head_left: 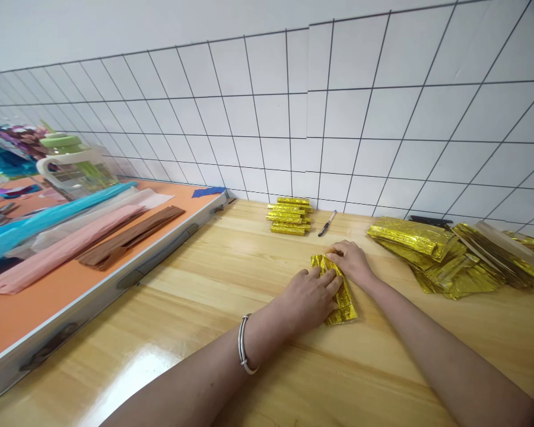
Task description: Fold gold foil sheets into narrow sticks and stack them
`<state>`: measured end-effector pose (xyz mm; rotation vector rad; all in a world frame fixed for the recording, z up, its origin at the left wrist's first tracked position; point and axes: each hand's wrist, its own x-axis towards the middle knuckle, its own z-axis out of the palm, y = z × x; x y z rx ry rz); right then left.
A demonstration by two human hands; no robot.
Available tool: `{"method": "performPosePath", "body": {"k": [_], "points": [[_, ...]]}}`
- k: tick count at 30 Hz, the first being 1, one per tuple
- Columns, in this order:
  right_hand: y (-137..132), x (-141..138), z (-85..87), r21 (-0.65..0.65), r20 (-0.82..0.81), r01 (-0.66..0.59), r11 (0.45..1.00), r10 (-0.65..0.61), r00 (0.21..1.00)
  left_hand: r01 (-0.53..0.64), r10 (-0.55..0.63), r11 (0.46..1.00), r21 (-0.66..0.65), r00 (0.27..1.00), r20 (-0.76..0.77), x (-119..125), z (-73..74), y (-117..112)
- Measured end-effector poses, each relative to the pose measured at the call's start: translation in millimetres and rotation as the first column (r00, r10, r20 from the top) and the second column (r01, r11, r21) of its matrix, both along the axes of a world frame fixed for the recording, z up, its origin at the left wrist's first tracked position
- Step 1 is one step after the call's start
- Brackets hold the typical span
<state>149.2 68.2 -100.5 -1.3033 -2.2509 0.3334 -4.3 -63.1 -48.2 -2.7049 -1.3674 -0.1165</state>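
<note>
A crinkled gold foil strip (343, 303) lies on the wooden table in front of me. My left hand (309, 296), with a silver bangle on its wrist, rests flat across the strip, fingers stretched over its middle. At the strip's far end, my right hand (349, 261) has its fingers closed on the edge, thumb toward the foil; its fingertips are partly hidden. Beyond both hands, a small stack of folded gold foil bundles (291, 216) sits near the wall. A pen (327, 223) lies just right of that stack.
On the right is a heap of gold foil pieces (445, 255), with a dark object (431, 220) behind it. The orange surface (160, 240) at left bears brown (133, 237), pink (71, 246) and blue strips (71, 207), plus a green-lidded jug (78, 166). A tiled wall (267, 112) borders the table.
</note>
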Motion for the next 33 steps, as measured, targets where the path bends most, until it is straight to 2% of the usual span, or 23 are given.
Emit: {"method": "performPosePath", "body": {"k": [17,26,33], "points": [[-7.9,-4.3,7.1,0.033,0.126,0.061,0.998,-0.065,0.990,0.050,-0.050,0.999,-0.009,0.998,0.024,-4.4,-11.8,5.8],[-14.0,-8.2,8.9,0.089,0.213,0.090,0.992,-0.107,0.971,0.052,-0.052,0.999,-0.007,0.999,-0.004,-4.2,-7.0,3.7],[-21.9,-15.1,14.0,0.155,0.286,0.109,0.982,-0.150,0.946,0.073,-0.073,0.997,0.001,0.997,0.021,-6.4,-10.2,5.9]]}}
